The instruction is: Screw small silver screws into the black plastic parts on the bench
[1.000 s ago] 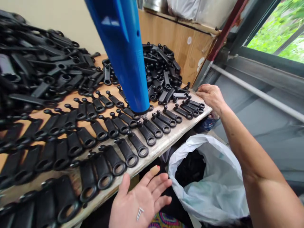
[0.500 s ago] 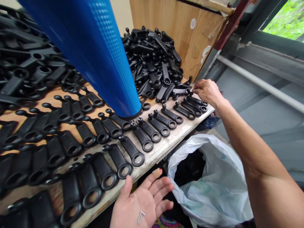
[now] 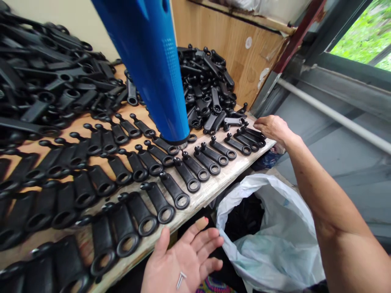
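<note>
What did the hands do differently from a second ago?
The right hand slid a little toward the bench edge, at the end of the row of black plastic parts; it had reached toward the heap half a second ago. The left hand stayed open, palm up, with the small screw lying on it. The blue tool still stands over the rows.

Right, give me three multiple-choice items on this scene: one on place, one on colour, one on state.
1. Where does the small screw lie?
A. on the left hand's palm
B. in the white bag
C. on the board

2. What colour is the big tool hanging over the black parts?
A. red
B. blue
C. yellow

3. How is the left hand held?
A. clenched in a fist
B. open, palm up
C. gripping a black part

Answers: 1 A, the screw rests on the bare palm; 2 B, its body is bright blue; 3 B, the fingers are spread with the palm upward.
</note>
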{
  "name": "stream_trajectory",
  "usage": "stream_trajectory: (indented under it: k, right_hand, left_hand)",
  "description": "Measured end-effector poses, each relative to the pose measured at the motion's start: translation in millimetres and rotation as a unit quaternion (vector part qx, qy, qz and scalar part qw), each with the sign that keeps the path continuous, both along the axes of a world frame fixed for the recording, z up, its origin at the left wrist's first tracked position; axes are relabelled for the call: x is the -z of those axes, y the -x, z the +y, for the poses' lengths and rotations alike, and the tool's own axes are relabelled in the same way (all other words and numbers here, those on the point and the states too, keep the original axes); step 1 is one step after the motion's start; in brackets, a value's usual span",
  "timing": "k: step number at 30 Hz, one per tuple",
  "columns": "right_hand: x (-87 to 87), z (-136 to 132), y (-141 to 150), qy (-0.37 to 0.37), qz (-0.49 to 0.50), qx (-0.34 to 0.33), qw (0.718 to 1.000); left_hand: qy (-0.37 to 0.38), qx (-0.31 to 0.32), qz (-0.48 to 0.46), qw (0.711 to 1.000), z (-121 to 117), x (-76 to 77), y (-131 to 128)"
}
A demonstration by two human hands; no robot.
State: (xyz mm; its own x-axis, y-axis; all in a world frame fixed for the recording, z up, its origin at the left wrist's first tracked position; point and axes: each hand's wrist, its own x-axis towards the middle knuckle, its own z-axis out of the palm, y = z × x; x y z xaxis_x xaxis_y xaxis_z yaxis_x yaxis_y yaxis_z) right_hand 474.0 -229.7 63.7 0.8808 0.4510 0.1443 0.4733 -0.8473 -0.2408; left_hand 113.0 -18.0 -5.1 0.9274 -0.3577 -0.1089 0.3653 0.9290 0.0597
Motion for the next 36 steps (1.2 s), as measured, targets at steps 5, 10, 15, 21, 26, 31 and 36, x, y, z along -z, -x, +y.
stream_trajectory:
  k: [5,10,15,21,26,31,36]
  right_hand:
    - [2.7,-17,25,0.027,0.05,0.011,0.998]
    - [0.7,-18,38,0.055,0.034,0.037,0.997]
    - [-8.6,-20,60,0.052,-0.006,0.05,0.997]
    - [-21.2,43,192,-0.208,-0.092,-0.213,0.95]
    - [-20.2,113,327,-0.217,0.021,-0.509,0.833]
    - [-19.5,148,387,-0.093,0.046,-0.593,0.798]
    - [2.8,164,428,-0.008,0.049,-0.623,0.781]
  left_hand:
    - [0.0,0.002,-0.014,1.0,-3,-8.2,6]
    - [-0.012,-0.005,-0.022,1.0,-5,-18.5,15]
    - [-0.031,-0.047,-0.016,0.998,-1,-37.2,29]
    - [-0.012,-0.151,-0.002,0.989,17,-54.3,49]
    - [0.009,-0.203,0.018,0.979,29,-63.4,82]
    - [0.032,-0.228,0.034,0.973,36,-55.0,130]
    - [0.061,-0.245,0.052,0.966,36,-27.4,168]
